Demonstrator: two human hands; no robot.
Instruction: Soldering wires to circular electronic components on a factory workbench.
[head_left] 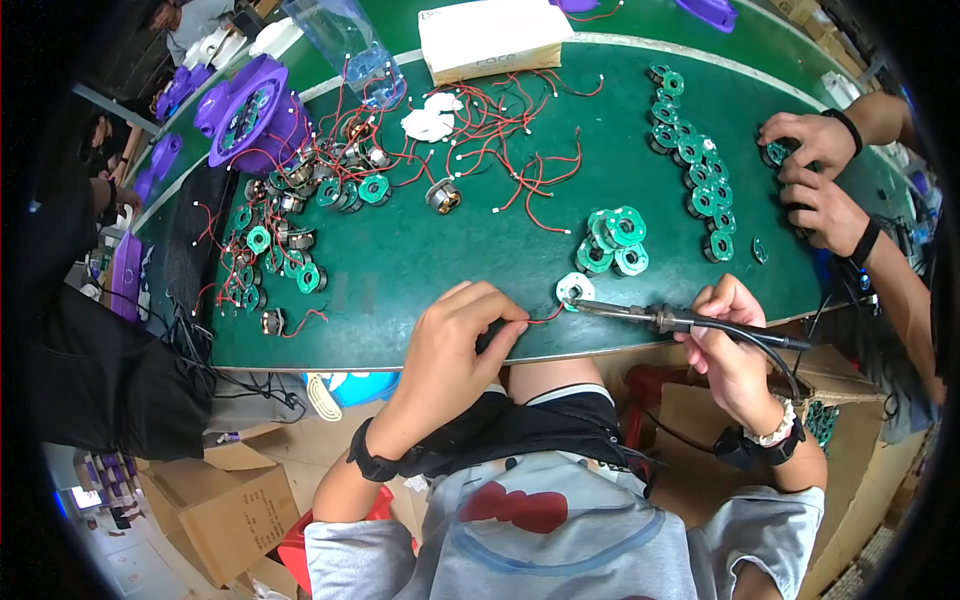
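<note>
My left hand [455, 345] pinches a thin red wire [545, 318] at the near edge of the green table [420, 250]. The wire's end reaches a small round white-and-green motor part [574, 290] lying flat there. In my right hand [725, 345] is a soldering iron [650, 318] with a black handle, held like a pen; its metal tip points left and touches the part beside the wire. A small heap of similar green round parts [612, 242] lies just beyond.
Several motor parts with red wires [300, 215] lie scattered far left near a purple housing [250, 115]. A curved row of green parts [690, 160] runs far right, where another person's hands [815, 175] work. A white box [490, 35] stands at the back. Cardboard boxes [235, 510] sit below.
</note>
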